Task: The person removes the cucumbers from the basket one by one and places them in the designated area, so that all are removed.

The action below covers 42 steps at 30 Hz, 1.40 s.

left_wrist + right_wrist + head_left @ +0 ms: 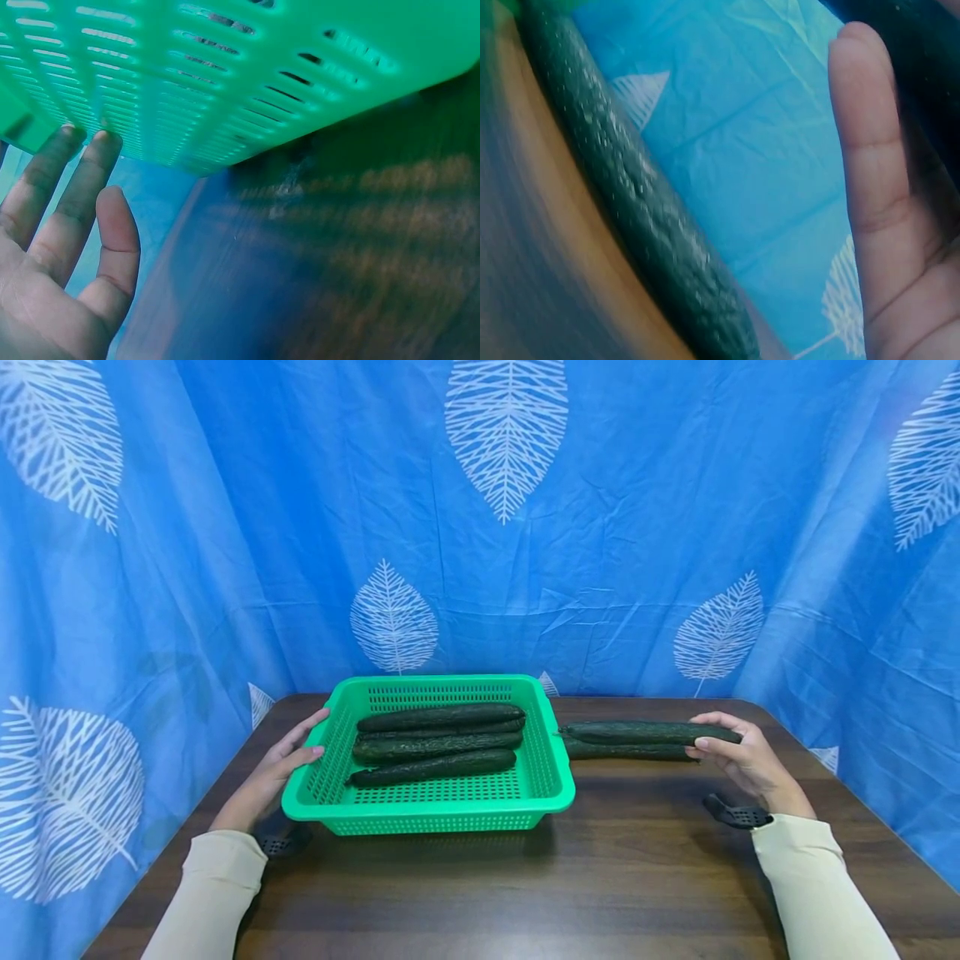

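A green plastic basket [427, 807] with slotted walls sits left of centre in the head view. Several dark green cucumbers [435, 768] lie inside it, roughly side by side. At the basket's left rim, my left hand [288, 758] holds on with thumb and fingers over the edge; in the left wrist view, other fingers [75, 187] reach along the outer wall. My right hand [738, 758] grips one end of a long cucumber [637, 732], whose far tip is by the basket's right rim. Another cucumber [641, 195] lies on the table behind and below it.
The brown wooden table [637, 877] spans the lower part of the head view. Blue cloth [622, 527] with white leaf prints hangs along its back and sides. A black wrist strap [735, 812] shows at the right wrist.
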### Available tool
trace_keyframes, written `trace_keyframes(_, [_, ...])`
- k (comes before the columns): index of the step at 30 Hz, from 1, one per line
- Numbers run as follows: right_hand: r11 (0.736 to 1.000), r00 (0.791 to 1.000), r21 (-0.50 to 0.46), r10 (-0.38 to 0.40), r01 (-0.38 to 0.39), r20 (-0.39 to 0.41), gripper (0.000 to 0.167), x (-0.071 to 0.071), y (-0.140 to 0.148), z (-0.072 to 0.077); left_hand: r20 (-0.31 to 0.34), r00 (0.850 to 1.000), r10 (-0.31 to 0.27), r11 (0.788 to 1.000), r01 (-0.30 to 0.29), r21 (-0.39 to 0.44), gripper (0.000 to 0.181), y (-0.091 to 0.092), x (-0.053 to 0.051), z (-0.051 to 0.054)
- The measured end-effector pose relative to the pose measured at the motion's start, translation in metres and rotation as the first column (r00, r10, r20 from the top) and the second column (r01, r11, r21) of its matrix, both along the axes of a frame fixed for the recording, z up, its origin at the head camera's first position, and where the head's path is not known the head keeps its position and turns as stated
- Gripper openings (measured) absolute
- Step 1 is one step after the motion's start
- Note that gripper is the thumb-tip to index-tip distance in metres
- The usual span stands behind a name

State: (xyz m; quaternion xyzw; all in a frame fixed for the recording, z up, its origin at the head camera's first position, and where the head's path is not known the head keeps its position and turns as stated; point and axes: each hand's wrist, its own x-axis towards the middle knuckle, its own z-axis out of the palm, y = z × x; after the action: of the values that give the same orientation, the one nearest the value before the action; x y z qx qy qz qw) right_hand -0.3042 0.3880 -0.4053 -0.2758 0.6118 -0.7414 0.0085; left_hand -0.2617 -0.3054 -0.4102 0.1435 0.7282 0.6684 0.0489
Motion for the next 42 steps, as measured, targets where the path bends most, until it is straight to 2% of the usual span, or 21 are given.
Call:
trace_keyframes(4, [1.0, 1.0, -0.029, 0.009, -0.009, 0.027, 0.046, -0.001, 0.008, -0.009, 0.003, 1.0, -0.003, 1.0, 0.003, 0.015, 0.069, 0.001, 0.0, 0.0])
trace_keyframes(10, [0.999, 0.997, -0.041, -0.003, 0.006, 0.071, 0.046, -0.004, 0.015, -0.021, 0.013, 1.0, 0.023, 1.0, -0.023, 0.013, 0.07, 0.002, 0.0, 0.001])
trace_keyframes(18, [0.994, 0.993, 0.094, -0.06, 0.051, 0.101, 0.046, -0.006, 0.01, -0.029, 0.007, 1.0, 0.02, 1.0, -0.02, -0.006, 0.07, 0.002, 0.0, 0.001])
trace_keyframes(22, [0.971, 0.985, 0.212, -0.132, 0.107, 0.109, 0.041, -0.006, 0.001, -0.03, 0.009, 1.0, 0.023, 1.0, -0.023, -0.006, 0.07, 0.002, 0.001, 0.001])
trace_keyframes(25, [0.944, 0.979, 0.298, -0.178, 0.141, 0.1, 0.036, -0.006, -0.005, -0.03, 0.006, 1.0, 0.022, 1.0, -0.022, -0.008, 0.07, 0.002, 0.001, 0.001])
trace_keyframes(33, [0.907, 0.972, 0.391, -0.212, 0.157, 0.1, 0.029, -0.006, -0.014, -0.031, 0.001, 1.0, 0.021, 1.0, -0.021, -0.007, 0.069, 0.003, 0.0, 0.0])
trace_keyframes(34, [0.898, 0.969, 0.408, -0.225, 0.166, 0.099, 0.027, -0.007, -0.015, -0.03, 0.001, 1.0, 0.019, 1.0, -0.019, -0.005, 0.069, 0.003, 0.0, 0.0])
trace_keyframes(36, [0.861, 0.961, 0.468, -0.264, 0.197, 0.082, 0.025, -0.007, -0.016, -0.03, -0.001, 1.0, 0.018, 1.0, -0.018, -0.007, 0.069, 0.003, 0.0, 0.0])
trace_keyframes(39, [0.753, 0.94, 0.596, -0.341, 0.279, -0.009, 0.04, -0.008, -0.017, -0.029, 0.004, 1.0, 0.017, 1.0, -0.017, 0.0, 0.068, 0.002, 0.0, -0.001])
trace_keyframes(42, [0.64, 0.92, 0.687, -0.377, 0.345, -0.11, 0.049, -0.008, -0.018, -0.027, 0.008, 1.0, 0.017, 1.0, -0.017, 0.003, 0.068, 0.002, -0.001, -0.001])
